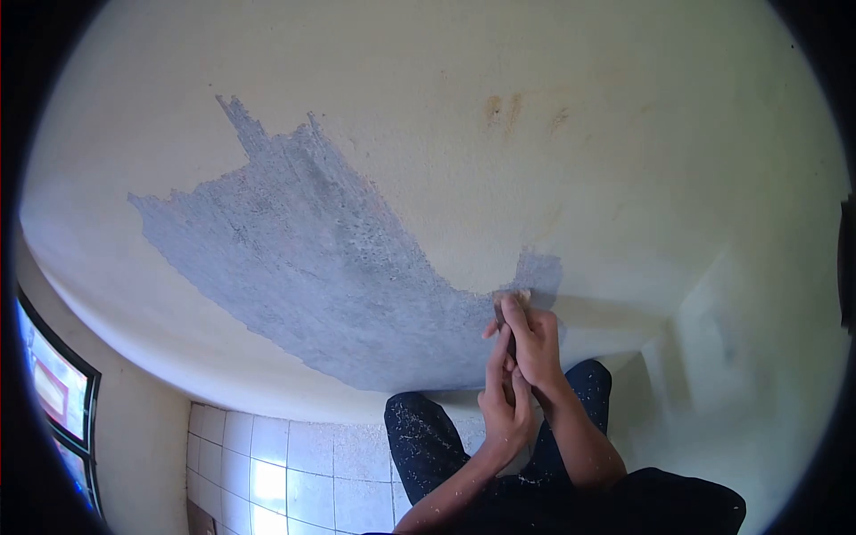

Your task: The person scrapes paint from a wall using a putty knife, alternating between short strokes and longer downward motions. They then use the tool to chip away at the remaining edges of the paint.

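Note:
My right hand (538,346) is closed around a scraper (511,346), a tool with a dark handle, mostly hidden by my fingers. Its tip meets the wall (428,169) where cream paint borders a bare grey patch (330,276). Just below, my left hand (506,406) is closed on the lower part of the same handle, its fingers pointing up toward the wall. A small pale bit, perhaps loosened paint, shows at the tool's tip. The blade itself is too small to make out clearly.
My knees, in dark trousers (423,437) sprinkled with pale flakes, are close to the wall. White floor tiles (308,490) lie at lower left, below a dark-framed window (58,383). A wall corner stands at right. Brownish stains (495,111) mark the paint above.

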`<state>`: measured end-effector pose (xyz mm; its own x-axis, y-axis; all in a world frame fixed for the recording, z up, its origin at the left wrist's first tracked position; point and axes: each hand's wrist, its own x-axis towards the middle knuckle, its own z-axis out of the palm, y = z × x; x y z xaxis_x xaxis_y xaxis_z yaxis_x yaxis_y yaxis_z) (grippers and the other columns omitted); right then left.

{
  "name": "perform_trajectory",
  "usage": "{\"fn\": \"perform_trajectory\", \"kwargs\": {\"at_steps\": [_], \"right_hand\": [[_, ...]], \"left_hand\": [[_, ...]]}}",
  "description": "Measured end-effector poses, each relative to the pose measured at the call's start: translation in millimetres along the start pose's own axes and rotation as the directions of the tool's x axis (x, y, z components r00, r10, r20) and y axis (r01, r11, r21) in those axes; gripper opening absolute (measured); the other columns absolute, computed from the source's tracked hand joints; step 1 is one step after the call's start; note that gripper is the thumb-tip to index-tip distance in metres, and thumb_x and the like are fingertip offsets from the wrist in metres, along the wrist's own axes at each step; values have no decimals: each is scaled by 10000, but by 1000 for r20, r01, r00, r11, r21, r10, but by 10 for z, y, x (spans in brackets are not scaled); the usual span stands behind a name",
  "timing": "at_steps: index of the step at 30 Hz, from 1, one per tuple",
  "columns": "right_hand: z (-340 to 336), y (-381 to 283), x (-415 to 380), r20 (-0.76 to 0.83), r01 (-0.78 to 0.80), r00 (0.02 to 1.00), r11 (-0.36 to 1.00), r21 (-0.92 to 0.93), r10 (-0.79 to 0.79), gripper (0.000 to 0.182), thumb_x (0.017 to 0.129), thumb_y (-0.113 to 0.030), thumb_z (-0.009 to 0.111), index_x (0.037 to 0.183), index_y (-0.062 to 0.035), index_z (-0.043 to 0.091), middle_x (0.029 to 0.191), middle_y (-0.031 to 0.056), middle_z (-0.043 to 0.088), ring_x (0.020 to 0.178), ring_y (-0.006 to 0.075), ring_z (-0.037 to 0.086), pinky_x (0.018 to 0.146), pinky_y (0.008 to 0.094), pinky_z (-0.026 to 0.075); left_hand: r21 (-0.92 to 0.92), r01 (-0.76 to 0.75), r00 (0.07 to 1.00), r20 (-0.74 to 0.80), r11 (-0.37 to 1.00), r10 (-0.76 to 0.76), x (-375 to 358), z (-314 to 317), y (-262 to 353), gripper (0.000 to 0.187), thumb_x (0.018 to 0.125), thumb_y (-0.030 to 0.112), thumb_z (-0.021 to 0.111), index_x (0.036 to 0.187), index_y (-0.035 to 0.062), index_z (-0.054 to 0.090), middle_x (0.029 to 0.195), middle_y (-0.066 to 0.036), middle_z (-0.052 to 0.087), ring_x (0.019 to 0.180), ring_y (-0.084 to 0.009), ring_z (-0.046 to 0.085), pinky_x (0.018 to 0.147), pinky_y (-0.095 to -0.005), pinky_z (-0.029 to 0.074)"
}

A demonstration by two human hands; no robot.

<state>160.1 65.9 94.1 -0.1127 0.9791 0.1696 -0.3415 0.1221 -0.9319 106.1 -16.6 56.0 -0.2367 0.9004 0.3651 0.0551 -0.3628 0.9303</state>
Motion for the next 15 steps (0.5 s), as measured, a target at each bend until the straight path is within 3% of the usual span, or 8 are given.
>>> {"fn": "perform_trajectory", "kwargs": {"at_steps": [2, 5, 8, 11, 14, 15], "right_hand": [[-20, -44, 47, 64, 17, 998, 1000, -14, -16, 547, 1125, -390, 536, 806, 20, 705, 579, 21, 597, 414, 51, 475, 388, 231, 360], [-73, 22, -42, 43, -15, 999, 1000, -23, 16, 551, 1125, -398, 533, 797, 11, 702, 589, 21, 606, 417, 50, 478, 387, 230, 356], [-85, 123, -8, 50, -8, 999, 999, -34, 10, 557, 1124, -405, 535, 786, 7, 697, 581, 16, 598, 415, 49, 476, 383, 230, 352], [60, -136, 62, 28, -20, 999, 999, -37, 21, 563, 1123, -411, 535, 781, 7, 696, 554, 3, 572, 410, 48, 471, 380, 228, 341], [41, -63, 1, 29, -23, 999, 999, 31, 22, 545, 1113, -401, 560, 800, 14, 723, 595, 34, 624, 426, 66, 497, 403, 239, 383], [17, 27, -40, 35, -30, 999, 999, 17, 30, 545, 1113, -401, 559, 800, 12, 724, 590, 32, 621, 426, 65, 496, 402, 239, 382]], "left_hand": [[-77, 12, 1000, -17, 997, -13, 45, 19, 45, 539, 1089, -28, 390, 1624, -10, 330, 1243, -75, 545, 1009, -112, 543, 892, -241, 443], [-31, 38, 999, -4, 999, -38, -47, 9, 60, 531, 1090, -21, 389, 1619, -12, 342, 1265, -82, 549, 998, -105, 539, 876, -236, 442], [87, -36, 999, -7, 996, 37, -28, -29, -25, 533, 1089, -24, 386, 1620, -11, 341, 1251, -78, 551, 1008, -100, 546, 872, -235, 446], [24, 28, 1000, 10, 999, -28, 63, -55, 58, 529, 1089, -26, 380, 1616, -12, 346, 1283, -97, 560, 1065, -117, 568, 922, -253, 462], [-42, -42, 999, -20, 998, 42, 20, -26, -5, 535, 1089, -29, 372, 1622, -9, 332, 1300, -106, 560, 1121, -130, 581, 957, -265, 468], [-10, 1, 1000, -1, 1000, -1, -32, -65, -7, 538, 1090, -27, 369, 1626, -8, 322, 1310, -109, 558, 1128, -132, 583, 958, -266, 469]]}}
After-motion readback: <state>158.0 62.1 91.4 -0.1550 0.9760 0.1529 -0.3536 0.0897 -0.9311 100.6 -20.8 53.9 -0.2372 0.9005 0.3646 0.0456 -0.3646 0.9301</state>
